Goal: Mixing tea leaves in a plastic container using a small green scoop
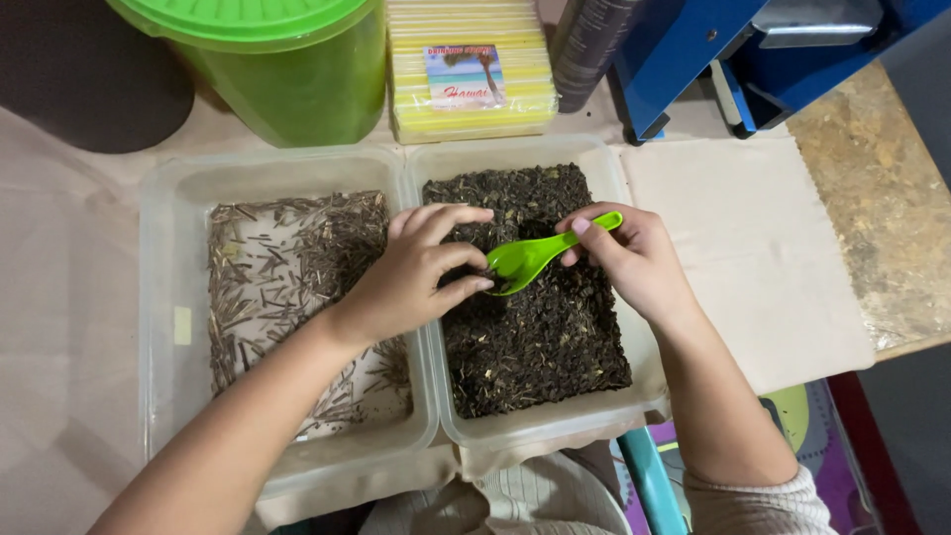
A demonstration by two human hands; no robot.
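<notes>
Two clear plastic trays sit side by side. The right tray is filled with dark crumbled dried leaves. The left tray holds a thin layer of pale brown stalks. My right hand holds a bright green plastic spoon by its handle, bowl low over the dark leaves. My left hand reaches across the wall between the trays, and its fingertips pinch at the spoon's bowl.
A green lidded bucket and a yellow pack with a picture label stand behind the trays. A blue metal machine is at the back right. Beige cloth covers the table; bare wood shows at right.
</notes>
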